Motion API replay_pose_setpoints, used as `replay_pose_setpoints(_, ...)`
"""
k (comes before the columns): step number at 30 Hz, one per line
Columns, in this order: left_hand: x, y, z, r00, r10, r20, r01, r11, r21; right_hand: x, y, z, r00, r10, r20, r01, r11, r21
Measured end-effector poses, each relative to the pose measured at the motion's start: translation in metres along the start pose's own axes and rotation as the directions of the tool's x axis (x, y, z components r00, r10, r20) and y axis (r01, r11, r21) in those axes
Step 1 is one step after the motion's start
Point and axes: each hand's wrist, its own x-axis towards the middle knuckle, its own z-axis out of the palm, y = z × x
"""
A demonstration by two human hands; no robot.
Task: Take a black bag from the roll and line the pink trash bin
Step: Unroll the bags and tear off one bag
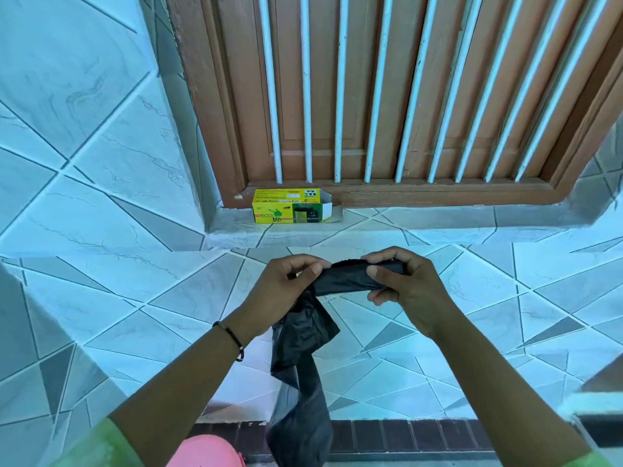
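The black bag roll (350,278) is held level in front of me over the tiled ledge. My right hand (404,288) grips its right end. My left hand (286,288) pinches the black bag (303,375) where it leaves the roll's left end. The bag hangs down unrolled and crumpled between my forearms to the frame's bottom. A curved piece of the pink trash bin (205,453) shows at the bottom edge, left of the hanging bag; most of it is out of frame.
A yellow bin-bag box (290,207) with an open right flap lies on the tiled sill below a brown wooden window (387,96) with white bars. Pale tiled walls stand left and right. A dark brick strip (404,436) runs along the bottom.
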Motion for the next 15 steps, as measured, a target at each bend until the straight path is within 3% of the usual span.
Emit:
replay_pose_setpoints(3,0.016,0.002,-0.007,0.997,0.076,0.028,-0.079,0.986,0.146,0.01,0.0,0.0,0.995,-0.031,-0.096,0.036,0.998,0.047)
replay_pose_setpoints(5,0.034,0.006,-0.016,0.985,0.172,-0.013,-0.155,0.917,0.367,0.015,-0.001,-0.001,0.988,-0.055,-0.145,0.061,0.997,0.039)
replay_pose_setpoints(8,0.072,0.011,-0.037,0.962,0.267,-0.063,-0.141,0.678,0.721,0.025,-0.006,-0.004,0.975,-0.084,-0.207,0.091,0.995,0.029)
replay_pose_setpoints(10,0.098,0.014,-0.048,0.976,0.211,-0.052,-0.057,0.48,0.876,0.029,-0.01,-0.005,0.971,-0.102,-0.216,0.111,0.994,0.026)
replay_pose_setpoints(12,0.118,0.017,-0.054,0.989,0.139,-0.051,0.001,0.336,0.942,0.031,-0.014,-0.004,0.97,-0.119,-0.213,0.127,0.992,0.024)
replay_pose_setpoints(15,0.141,0.013,-0.061,0.997,0.067,-0.035,0.018,0.236,0.972,0.031,-0.016,0.0,0.963,-0.156,-0.221,0.153,0.988,-0.032)
